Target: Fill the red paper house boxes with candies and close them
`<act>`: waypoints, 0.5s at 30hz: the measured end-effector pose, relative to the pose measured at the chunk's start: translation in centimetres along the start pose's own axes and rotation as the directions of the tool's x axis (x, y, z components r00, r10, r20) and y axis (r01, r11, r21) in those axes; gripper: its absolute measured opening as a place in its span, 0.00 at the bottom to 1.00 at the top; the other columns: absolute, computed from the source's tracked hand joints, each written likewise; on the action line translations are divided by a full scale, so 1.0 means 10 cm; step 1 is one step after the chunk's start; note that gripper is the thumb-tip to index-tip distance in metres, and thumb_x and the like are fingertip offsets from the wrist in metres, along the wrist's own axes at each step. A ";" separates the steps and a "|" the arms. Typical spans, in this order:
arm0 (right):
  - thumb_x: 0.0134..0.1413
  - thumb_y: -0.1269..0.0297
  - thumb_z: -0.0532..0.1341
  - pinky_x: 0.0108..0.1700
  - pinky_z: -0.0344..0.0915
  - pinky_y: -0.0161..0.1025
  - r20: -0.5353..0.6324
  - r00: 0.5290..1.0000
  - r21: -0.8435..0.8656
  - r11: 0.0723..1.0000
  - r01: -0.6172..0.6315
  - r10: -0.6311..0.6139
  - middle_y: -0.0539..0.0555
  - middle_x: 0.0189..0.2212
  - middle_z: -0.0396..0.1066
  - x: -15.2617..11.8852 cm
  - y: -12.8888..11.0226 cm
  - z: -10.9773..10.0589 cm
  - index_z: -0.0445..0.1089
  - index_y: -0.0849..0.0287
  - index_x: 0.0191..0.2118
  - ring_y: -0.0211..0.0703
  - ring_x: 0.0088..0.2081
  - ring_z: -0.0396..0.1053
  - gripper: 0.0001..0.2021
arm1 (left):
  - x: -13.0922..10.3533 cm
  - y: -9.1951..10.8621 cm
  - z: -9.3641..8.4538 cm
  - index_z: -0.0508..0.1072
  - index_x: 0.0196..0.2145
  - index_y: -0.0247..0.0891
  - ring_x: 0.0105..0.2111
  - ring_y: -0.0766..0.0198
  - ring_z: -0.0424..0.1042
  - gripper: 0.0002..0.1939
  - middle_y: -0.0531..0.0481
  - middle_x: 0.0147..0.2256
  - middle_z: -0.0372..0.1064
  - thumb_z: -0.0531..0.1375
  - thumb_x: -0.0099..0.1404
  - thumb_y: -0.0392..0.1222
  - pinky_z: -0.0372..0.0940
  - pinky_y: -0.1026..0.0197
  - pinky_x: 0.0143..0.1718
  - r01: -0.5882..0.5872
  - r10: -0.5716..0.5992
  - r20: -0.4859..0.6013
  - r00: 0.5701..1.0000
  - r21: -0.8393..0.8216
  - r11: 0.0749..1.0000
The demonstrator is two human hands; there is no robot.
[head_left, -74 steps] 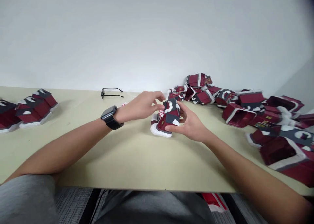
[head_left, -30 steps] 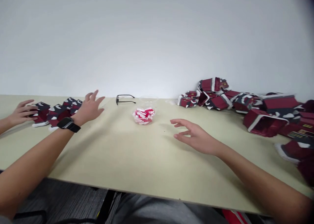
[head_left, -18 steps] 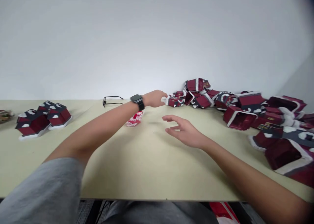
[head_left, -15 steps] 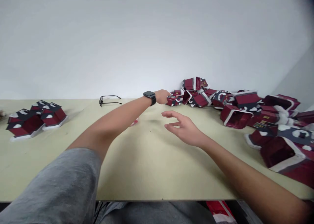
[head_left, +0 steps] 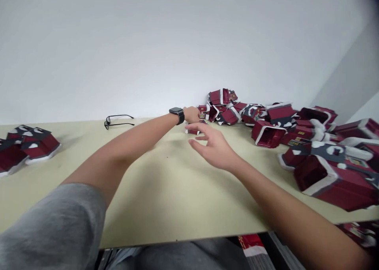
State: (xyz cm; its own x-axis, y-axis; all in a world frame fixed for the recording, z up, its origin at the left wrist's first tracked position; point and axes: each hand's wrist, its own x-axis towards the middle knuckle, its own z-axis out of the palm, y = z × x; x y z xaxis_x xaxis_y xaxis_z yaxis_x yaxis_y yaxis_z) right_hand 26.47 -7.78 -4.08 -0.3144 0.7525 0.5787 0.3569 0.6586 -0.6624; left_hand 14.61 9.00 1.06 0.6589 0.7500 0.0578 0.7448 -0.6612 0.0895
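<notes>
Fingers [head_left: 203,127] on the right hand [head_left: 217,149] are spread, nothing in them, can't tell with the left hand [head_left: 192,114], it's just beside a little red house [head_left: 193,132] near the bench [head_left: 160,207] back edge, more houses [head_left: 268,135] piled to the right

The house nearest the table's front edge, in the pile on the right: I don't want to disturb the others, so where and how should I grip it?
I'd pinch the near wall of the house at its white rim, coming from the left. It lies with its hollow end facing left, so the thumb can likely go inside. Other houses crowd its far side.
</notes>
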 end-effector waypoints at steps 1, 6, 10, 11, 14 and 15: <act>0.60 0.67 0.62 0.59 0.74 0.58 -0.035 0.999 -0.021 1.000 -0.005 0.005 0.57 0.57 0.75 0.02 0.04 -0.04 0.74 0.51 0.56 0.56 0.57 0.73 0.18 | -0.07 0.01 -0.03 0.78 0.49 0.33 0.47 0.51 0.76 0.17 0.40 0.49 0.77 0.64 0.72 0.50 0.73 0.49 0.49 0.012 -0.012 0.005 1.000 0.023 1.000; 0.57 0.62 0.69 0.68 0.63 0.66 -0.044 0.994 -0.185 0.977 -0.105 0.099 0.60 0.65 0.69 0.09 0.27 -0.23 0.70 0.52 0.63 0.65 0.66 0.65 0.28 | -0.66 0.08 -0.19 0.79 0.55 0.35 0.50 0.51 0.76 0.20 0.39 0.53 0.78 0.57 0.70 0.43 0.67 0.55 0.50 -0.077 0.081 -0.039 0.996 0.110 0.991; 0.53 0.52 0.75 0.72 0.57 0.63 0.171 0.949 -0.197 0.953 -0.231 0.266 0.64 0.74 0.56 0.10 0.42 -0.30 0.57 0.55 0.74 0.68 0.72 0.56 0.47 | -1.32 -0.11 -0.43 0.77 0.58 0.37 0.52 0.52 0.75 0.24 0.40 0.56 0.77 0.54 0.70 0.47 0.66 0.56 0.51 0.006 0.013 -0.122 0.992 0.151 0.988; 0.53 0.49 0.75 0.72 0.58 0.62 0.210 0.927 -0.166 0.946 -0.279 0.311 0.63 0.74 0.55 0.10 0.46 -0.31 0.54 0.55 0.76 0.68 0.73 0.56 0.50 | -1.48 -0.20 -0.51 0.80 0.54 0.38 0.48 0.53 0.76 0.22 0.42 0.52 0.79 0.55 0.70 0.48 0.67 0.56 0.48 0.079 -0.063 -0.100 0.993 0.165 0.983; 0.55 0.43 0.74 0.71 0.60 0.58 0.267 0.885 -0.045 0.922 -0.384 0.382 0.60 0.74 0.57 0.11 0.57 -0.30 0.56 0.50 0.76 0.66 0.72 0.57 0.48 | -1.82 -0.54 -0.69 0.83 0.44 0.42 0.39 0.54 0.77 0.17 0.45 0.45 0.81 0.61 0.63 0.51 0.66 0.58 0.39 0.294 -0.314 0.071 0.947 0.201 0.934; 0.57 0.41 0.72 0.71 0.59 0.57 0.281 0.881 -0.006 0.919 -0.394 0.380 0.58 0.74 0.58 0.12 0.60 -0.29 0.61 0.49 0.74 0.65 0.72 0.58 0.44 | -1.89 -0.66 -0.72 0.83 0.43 0.43 0.38 0.54 0.77 0.16 0.45 0.45 0.81 0.63 0.61 0.52 0.66 0.59 0.38 0.343 -0.371 0.122 0.921 0.204 0.917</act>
State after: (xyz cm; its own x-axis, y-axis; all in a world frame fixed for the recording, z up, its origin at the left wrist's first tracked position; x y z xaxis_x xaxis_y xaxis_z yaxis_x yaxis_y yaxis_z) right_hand 30.79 -2.97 -5.99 -0.3888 0.9128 0.1248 0.4571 0.3087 -0.8341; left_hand -3.51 -0.73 6.57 0.3431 0.9338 -0.1017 0.9303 -0.3528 -0.1006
